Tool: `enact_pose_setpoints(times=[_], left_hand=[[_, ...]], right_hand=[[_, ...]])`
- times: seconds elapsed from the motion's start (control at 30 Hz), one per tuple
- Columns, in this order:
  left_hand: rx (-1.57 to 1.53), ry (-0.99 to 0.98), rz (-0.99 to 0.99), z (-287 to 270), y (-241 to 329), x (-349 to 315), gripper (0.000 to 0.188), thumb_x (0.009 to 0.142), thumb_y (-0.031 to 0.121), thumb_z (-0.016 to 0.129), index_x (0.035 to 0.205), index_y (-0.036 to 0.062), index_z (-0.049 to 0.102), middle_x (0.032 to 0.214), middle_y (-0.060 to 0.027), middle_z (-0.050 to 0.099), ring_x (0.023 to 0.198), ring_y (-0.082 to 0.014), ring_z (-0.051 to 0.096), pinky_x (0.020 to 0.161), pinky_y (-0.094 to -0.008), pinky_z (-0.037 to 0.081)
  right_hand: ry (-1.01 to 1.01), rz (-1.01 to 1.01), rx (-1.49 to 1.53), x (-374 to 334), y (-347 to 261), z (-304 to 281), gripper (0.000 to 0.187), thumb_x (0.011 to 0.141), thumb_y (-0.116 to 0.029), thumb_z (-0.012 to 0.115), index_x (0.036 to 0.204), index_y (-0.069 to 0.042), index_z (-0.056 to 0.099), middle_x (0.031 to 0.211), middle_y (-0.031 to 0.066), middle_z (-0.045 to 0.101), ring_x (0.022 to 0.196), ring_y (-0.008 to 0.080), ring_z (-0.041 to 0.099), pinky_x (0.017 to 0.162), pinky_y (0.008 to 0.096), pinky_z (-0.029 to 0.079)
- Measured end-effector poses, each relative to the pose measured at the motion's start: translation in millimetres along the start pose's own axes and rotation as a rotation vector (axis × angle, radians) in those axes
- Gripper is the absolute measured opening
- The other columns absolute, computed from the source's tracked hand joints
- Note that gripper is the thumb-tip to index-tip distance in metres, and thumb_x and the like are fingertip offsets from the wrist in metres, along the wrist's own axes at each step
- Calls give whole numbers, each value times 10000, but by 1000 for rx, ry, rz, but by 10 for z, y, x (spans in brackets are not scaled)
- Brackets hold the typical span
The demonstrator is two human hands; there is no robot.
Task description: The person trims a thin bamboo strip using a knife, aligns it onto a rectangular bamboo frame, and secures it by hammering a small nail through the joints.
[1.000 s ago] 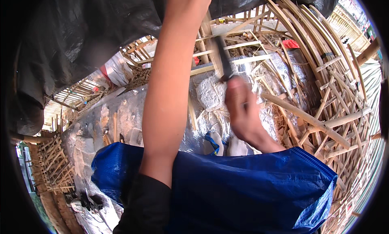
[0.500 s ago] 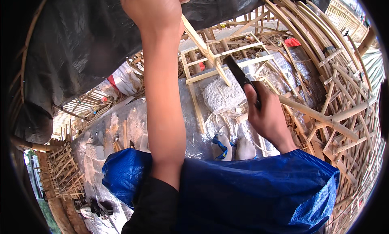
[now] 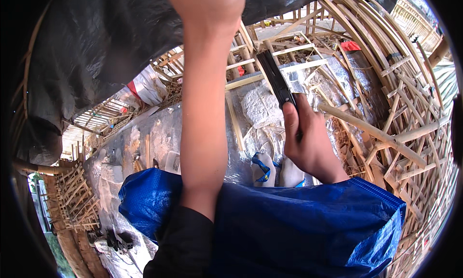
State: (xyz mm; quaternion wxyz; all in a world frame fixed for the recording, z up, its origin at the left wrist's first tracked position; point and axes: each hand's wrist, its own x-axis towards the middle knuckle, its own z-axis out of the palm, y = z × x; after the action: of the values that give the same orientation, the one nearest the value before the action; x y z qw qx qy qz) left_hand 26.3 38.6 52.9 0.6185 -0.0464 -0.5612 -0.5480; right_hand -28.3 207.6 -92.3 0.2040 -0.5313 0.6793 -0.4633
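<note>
My right hand (image 3: 311, 143) is wrapped round the handle of a dark knife (image 3: 275, 75). Its broad black blade points up and to the left. A pale bamboo strip (image 3: 247, 37) slants down from my left hand (image 3: 210, 6) at the top edge, and the blade lies against it. The left hand's fingers are mostly out of the picture or behind the hand itself. Below the blade sits a rough pale grey stone-like block (image 3: 260, 107). A light frame of thin bamboo strips (image 3: 235, 121) lies around that block.
Blue plastic sheeting (image 3: 299, 225) covers my lap, with my feet (image 3: 264, 169) beyond it. Woven bamboo and long strips (image 3: 386, 85) crowd the right side. A thick bamboo pole (image 3: 371, 126) juts in near my right hand. Black sheeting (image 3: 111, 46) hangs at upper left.
The knife blade has shifted left and up, now lying along the bamboo strip. My left hand has moved a little to the right. The strip's lower end is now hidden behind the blade.
</note>
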Motion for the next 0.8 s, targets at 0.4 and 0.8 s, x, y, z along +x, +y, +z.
enact_pose_setpoints(times=[0.4,0.8], left_hand=[[-18,85,20,60,-60,13,526,1032,409,373,579,151,303,484,33,272,371,-74,256,351,-240,223],[-56,13,77,-104,-14,-4,491,1021,385,399,600,155,290,507,32,250,400,-82,251,352,-251,220]], right_hand=[[172,-114,777,-102,195,41,413,1046,-368,359,1143,10,495,604,-42,389,485,38,331,447,221,221],[75,-37,-583,4,88,189,275,982,-201,517,1033,50,417,553,233,562,529,437,595,508,498,484]])
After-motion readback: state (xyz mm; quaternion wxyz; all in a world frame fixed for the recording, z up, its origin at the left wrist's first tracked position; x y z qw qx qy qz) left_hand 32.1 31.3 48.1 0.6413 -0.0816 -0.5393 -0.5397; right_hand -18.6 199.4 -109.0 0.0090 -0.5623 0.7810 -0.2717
